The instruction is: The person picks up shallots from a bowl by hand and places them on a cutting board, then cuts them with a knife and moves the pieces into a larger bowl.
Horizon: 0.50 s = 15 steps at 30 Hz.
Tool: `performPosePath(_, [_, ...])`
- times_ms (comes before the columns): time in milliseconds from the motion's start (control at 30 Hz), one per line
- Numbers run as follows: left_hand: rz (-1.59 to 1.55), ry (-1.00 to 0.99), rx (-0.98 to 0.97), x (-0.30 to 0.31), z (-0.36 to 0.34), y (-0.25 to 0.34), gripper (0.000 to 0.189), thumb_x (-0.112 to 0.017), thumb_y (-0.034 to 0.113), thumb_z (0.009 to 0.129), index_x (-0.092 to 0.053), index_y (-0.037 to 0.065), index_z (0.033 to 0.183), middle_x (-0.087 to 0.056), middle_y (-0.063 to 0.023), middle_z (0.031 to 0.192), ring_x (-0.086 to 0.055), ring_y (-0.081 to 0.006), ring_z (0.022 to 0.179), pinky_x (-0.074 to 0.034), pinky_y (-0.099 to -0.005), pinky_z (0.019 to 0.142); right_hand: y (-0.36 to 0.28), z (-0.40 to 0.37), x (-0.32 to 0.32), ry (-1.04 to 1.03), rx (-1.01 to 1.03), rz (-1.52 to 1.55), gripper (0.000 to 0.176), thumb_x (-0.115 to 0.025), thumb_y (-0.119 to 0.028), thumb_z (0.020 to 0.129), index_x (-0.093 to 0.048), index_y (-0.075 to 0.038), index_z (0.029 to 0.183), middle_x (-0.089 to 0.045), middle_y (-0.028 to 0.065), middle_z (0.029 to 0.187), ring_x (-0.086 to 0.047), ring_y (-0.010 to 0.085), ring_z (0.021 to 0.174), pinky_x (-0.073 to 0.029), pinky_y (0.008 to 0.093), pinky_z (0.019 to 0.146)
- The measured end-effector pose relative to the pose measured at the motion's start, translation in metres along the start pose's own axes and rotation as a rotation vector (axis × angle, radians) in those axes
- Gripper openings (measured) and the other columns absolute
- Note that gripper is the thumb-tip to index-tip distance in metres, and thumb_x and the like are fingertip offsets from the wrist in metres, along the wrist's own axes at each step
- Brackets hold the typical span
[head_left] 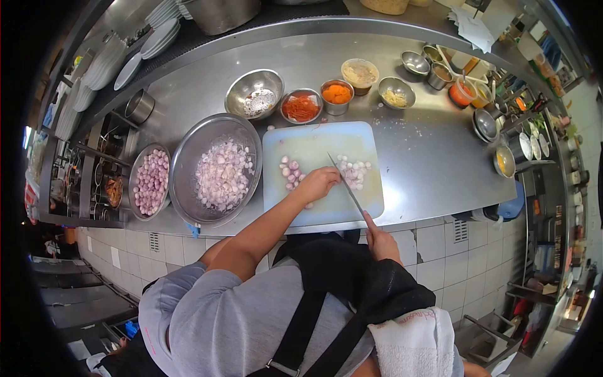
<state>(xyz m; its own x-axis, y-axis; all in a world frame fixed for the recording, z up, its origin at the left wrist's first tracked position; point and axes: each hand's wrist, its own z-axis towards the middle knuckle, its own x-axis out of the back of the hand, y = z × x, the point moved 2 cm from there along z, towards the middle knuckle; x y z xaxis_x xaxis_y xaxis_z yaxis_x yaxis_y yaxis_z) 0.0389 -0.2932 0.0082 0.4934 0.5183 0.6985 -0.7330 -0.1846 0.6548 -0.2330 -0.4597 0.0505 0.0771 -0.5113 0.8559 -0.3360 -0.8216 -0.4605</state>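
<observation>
My right hand (381, 241) is wrapped around the handle of a kitchen knife (353, 196), whose blade slants up and left across a pale cutting board (301, 138). Curled beside the blade, my left hand (319, 183) has its fingertips pressed together low over the board; whatever they hold is hidden. Whole peeled shallots (291, 171) lie left of that hand, some partly covered by it. On the blade's right is a pile of cut shallots (355, 173).
Left of the board stand a large steel bowl (178, 182) of cut shallots and a smaller bowl (133, 182) of whole ones. Behind it are an orange-filled steel container (336, 107), a bowl of red strips (300, 120) and a bowl of yellowish bits (396, 105). A shelf edge (251, 32) overhangs the back.
</observation>
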Motion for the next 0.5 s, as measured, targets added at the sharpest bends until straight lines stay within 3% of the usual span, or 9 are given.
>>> performPosePath(500, [-0.007, 0.054, 0.032, -0.002, -0.006, 0.000, 0.013, -0.075, -0.003, 0.089, -0.080, 0.001, 0.101, -0.077, -0.0127, 0.113, -0.075, -0.0328, 0.105, -0.061, -0.0410, 0.094, -0.004, 0.009, -0.009, -0.015, -0.010, 0.059, 0.068, -0.058, -0.023, 0.110, -0.033, -0.038, 0.171, -0.075, 0.0280, 0.091, -0.072, 0.0502, 0.085, -0.055, 0.0625, 0.079])
